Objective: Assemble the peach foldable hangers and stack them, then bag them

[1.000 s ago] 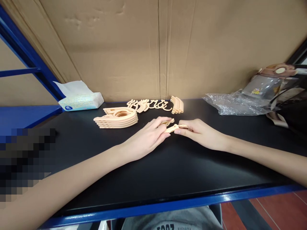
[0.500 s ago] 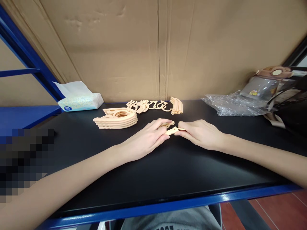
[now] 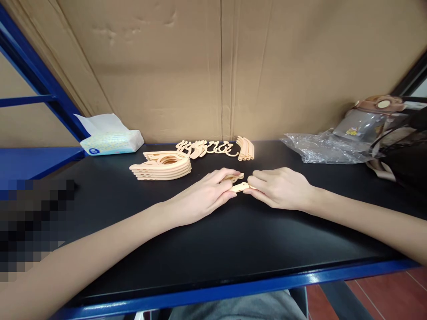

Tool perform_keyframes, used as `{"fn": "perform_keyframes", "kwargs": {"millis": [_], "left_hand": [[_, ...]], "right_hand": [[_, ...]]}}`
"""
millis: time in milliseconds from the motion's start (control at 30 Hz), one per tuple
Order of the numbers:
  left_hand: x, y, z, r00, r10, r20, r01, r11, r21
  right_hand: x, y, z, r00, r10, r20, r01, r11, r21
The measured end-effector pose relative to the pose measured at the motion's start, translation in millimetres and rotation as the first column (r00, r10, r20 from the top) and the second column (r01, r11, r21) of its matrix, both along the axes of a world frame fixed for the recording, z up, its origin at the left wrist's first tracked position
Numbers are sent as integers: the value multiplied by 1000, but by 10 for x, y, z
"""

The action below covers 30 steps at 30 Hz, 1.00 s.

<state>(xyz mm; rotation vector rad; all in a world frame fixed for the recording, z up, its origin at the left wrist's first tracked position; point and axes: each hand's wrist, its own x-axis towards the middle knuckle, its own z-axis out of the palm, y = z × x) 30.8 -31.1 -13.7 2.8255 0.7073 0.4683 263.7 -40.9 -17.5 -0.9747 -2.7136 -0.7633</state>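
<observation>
My left hand [image 3: 200, 198] is closed around a cream plastic hanger piece [image 3: 239, 188], thumb at its near side and fingers over the top. A second cream part [image 3: 236, 177] shows under the left fingertips. Close against it, my right hand [image 3: 283, 189] pinches a thin cream piece at the right end of the hanger piece. Most of that thin piece is hidden by the fingers, so its full shape cannot be made out. Both hands are just above the black table [image 3: 213, 249].
Behind my left hand lies a stack of folded cream hangers [image 3: 163, 171]. Farther back are several loose hooks [image 3: 216, 147] and curved arm pieces [image 3: 246, 149]. A tissue pack [image 3: 111, 141] sits left; a plastic bag [image 3: 327, 146], bottle [image 3: 358, 124] and dark bag [image 3: 405, 151] stand right.
My right hand has come slightly closer to the left, and its fingers now cover more of the thin piece. The held hanger piece sits a little lower in view.
</observation>
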Motion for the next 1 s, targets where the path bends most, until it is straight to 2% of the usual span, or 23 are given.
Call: {"fn": "perform_keyframes", "kwargs": {"millis": [167, 267, 433, 533, 600, 700, 833, 1000], "left_hand": [[-4, 2, 12, 1000, -6, -4, 6, 999, -32], [-30, 7, 42, 997, 52, 55, -44, 990, -130], [-116, 50, 91, 988, 111, 111, -70, 944, -322], [-147, 107, 75, 986, 118, 121, -73, 943, -324], [-150, 148, 41, 980, 128, 154, -78, 952, -296], [-135, 191, -28, 966, 147, 212, -84, 957, -278], [-104, 200, -104, 944, 170, 283, -88, 955, -282], [-86, 171, -116, 951, 196, 241, -140, 963, -229]], "right_hand": [[1, -6, 45, 997, 32, -66, -38, 996, -82], [24, -3, 80, 989, 102, -110, -121, 976, -179], [43, -35, 58, 946, 236, -224, -296, 908, -296], [4, -93, 75, 905, 301, -303, -396, 856, -332], [-32, -139, 119, 879, 298, -372, -432, 829, -356], [-68, -184, 183, 868, 254, -427, -428, 819, -382], [-61, -154, 163, 876, 143, -461, -339, 862, -376], [-53, -104, 112, 904, 61, -424, -238, 895, -378]]}}
